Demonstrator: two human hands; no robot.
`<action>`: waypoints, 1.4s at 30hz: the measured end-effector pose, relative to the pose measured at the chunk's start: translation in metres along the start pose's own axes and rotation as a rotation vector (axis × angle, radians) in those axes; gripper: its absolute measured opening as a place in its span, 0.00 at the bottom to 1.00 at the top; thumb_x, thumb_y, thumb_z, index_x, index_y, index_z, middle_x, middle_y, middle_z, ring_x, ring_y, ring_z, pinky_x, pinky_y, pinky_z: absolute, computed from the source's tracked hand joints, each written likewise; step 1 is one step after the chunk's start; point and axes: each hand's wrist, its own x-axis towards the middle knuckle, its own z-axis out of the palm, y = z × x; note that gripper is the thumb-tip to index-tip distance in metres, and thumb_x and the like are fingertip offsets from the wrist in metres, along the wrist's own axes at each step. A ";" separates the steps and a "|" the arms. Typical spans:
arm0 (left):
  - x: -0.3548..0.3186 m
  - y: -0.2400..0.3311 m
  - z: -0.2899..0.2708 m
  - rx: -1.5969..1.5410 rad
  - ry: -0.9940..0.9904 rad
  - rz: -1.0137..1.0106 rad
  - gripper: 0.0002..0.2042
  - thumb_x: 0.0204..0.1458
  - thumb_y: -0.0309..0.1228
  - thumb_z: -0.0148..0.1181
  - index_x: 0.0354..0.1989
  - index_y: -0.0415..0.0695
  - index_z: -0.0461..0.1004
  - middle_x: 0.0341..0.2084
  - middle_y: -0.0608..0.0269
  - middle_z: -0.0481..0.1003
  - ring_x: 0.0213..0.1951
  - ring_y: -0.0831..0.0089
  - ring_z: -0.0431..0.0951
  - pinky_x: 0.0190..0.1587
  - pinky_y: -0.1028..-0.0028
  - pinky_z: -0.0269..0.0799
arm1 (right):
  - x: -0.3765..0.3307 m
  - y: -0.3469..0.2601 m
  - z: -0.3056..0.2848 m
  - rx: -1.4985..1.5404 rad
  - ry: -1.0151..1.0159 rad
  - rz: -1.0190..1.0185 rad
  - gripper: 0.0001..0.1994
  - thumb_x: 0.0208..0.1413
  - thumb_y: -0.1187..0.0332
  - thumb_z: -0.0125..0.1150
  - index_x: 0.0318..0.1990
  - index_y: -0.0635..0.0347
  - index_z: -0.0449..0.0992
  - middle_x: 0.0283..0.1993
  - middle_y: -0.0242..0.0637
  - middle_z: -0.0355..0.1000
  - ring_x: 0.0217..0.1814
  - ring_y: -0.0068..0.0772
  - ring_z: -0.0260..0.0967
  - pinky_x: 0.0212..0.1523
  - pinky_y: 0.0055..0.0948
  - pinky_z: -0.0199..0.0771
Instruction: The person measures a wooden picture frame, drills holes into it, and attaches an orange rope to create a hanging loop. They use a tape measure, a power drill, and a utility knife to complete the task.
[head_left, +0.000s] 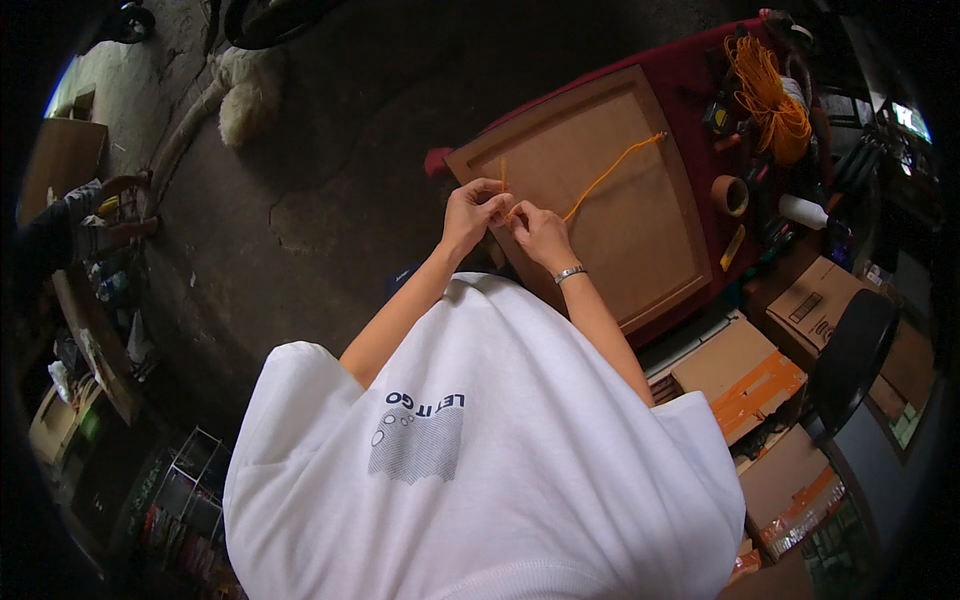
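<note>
A brown wooden frame [683, 235], with a flat panel inside its raised border, lies on a table with a dark red cloth [690, 65]. Orange cord [607, 180] is fixed at the frame's far right side and runs slackly across the panel to my hands. At the frame's left border, my left hand [468, 218] pinches the cord, whose short end sticks up past the fingers. Close beside it, my right hand [541, 236] has its fingertips closed on the same cord. The fingers hide the spot where the cord meets the border.
On the table's right side lie a coil of orange cord [770, 95], a tape roll [730, 196], a white bottle [803, 212] and a yellow-handled tool [733, 246]. Cardboard boxes [812, 302] stand at right. A pale shaggy thing [250, 108] is on the floor. Another person's limbs [125, 232] show far left.
</note>
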 end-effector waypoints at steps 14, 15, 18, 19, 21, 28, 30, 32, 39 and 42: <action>-0.038 -0.005 -0.029 0.635 -0.015 0.235 0.11 0.51 0.35 0.67 0.30 0.39 0.79 0.26 0.58 0.77 0.24 0.69 0.75 0.29 0.70 0.69 | 0.003 -0.002 -0.003 0.046 -0.019 0.006 0.10 0.62 0.61 0.55 0.39 0.56 0.78 0.31 0.47 0.79 0.37 0.55 0.78 0.39 0.51 0.76; -0.038 -0.003 -0.028 0.630 -0.009 0.233 0.10 0.52 0.34 0.67 0.30 0.38 0.79 0.25 0.58 0.76 0.24 0.71 0.73 0.29 0.70 0.68 | 0.002 -0.002 -0.003 0.045 -0.017 0.007 0.10 0.62 0.61 0.55 0.39 0.56 0.77 0.31 0.47 0.79 0.36 0.55 0.78 0.39 0.51 0.76; -0.041 0.001 -0.024 0.640 0.003 0.234 0.09 0.53 0.32 0.68 0.31 0.37 0.79 0.23 0.58 0.75 0.25 0.74 0.71 0.29 0.71 0.66 | 0.002 -0.004 -0.003 0.038 0.001 -0.004 0.09 0.62 0.61 0.55 0.38 0.57 0.76 0.30 0.47 0.79 0.36 0.55 0.78 0.38 0.51 0.76; -0.042 0.004 -0.023 0.660 0.004 0.239 0.10 0.53 0.32 0.68 0.31 0.37 0.79 0.24 0.58 0.75 0.25 0.73 0.72 0.29 0.71 0.66 | 0.002 -0.006 -0.003 0.026 0.005 -0.011 0.10 0.63 0.61 0.55 0.38 0.58 0.76 0.30 0.47 0.79 0.35 0.56 0.78 0.38 0.51 0.76; -0.043 0.010 -0.018 0.732 0.001 0.272 0.10 0.52 0.32 0.69 0.30 0.38 0.79 0.25 0.56 0.77 0.25 0.69 0.75 0.29 0.69 0.69 | 0.000 -0.008 -0.004 0.003 0.013 -0.025 0.11 0.64 0.61 0.55 0.37 0.59 0.75 0.29 0.48 0.78 0.35 0.56 0.78 0.37 0.51 0.76; -0.032 -0.001 0.005 0.610 -0.053 0.293 0.10 0.50 0.27 0.70 0.36 0.40 0.74 0.30 0.51 0.81 0.32 0.58 0.83 0.34 0.65 0.77 | -0.004 -0.010 0.001 0.093 0.184 0.055 0.11 0.65 0.64 0.58 0.36 0.63 0.77 0.26 0.46 0.78 0.30 0.49 0.78 0.30 0.43 0.75; -0.030 -0.004 0.009 0.574 -0.059 0.255 0.13 0.49 0.26 0.71 0.38 0.40 0.72 0.31 0.50 0.82 0.33 0.56 0.84 0.35 0.65 0.78 | -0.002 -0.007 0.008 0.245 0.257 0.172 0.11 0.65 0.65 0.59 0.36 0.65 0.77 0.25 0.44 0.78 0.26 0.44 0.78 0.28 0.40 0.73; -0.027 -0.007 0.012 0.587 -0.050 0.275 0.15 0.49 0.26 0.71 0.40 0.40 0.70 0.32 0.50 0.82 0.34 0.56 0.84 0.36 0.64 0.78 | 0.002 -0.004 0.007 0.358 0.221 0.198 0.10 0.64 0.66 0.59 0.37 0.65 0.77 0.25 0.42 0.77 0.24 0.40 0.74 0.27 0.37 0.72; -0.030 0.016 0.011 0.785 0.072 0.505 0.14 0.46 0.32 0.73 0.41 0.46 0.78 0.32 0.64 0.78 0.41 0.59 0.79 0.41 0.64 0.74 | 0.006 -0.018 -0.003 0.145 0.534 -0.100 0.06 0.62 0.66 0.61 0.37 0.59 0.77 0.34 0.37 0.76 0.38 0.43 0.71 0.41 0.38 0.71; -0.007 0.000 -0.005 0.836 -0.091 0.645 0.09 0.44 0.34 0.73 0.33 0.48 0.82 0.31 0.66 0.75 0.40 0.61 0.74 0.42 0.63 0.69 | 0.000 -0.022 0.007 0.244 0.534 -0.115 0.04 0.62 0.67 0.61 0.36 0.56 0.77 0.35 0.36 0.76 0.40 0.41 0.70 0.44 0.37 0.68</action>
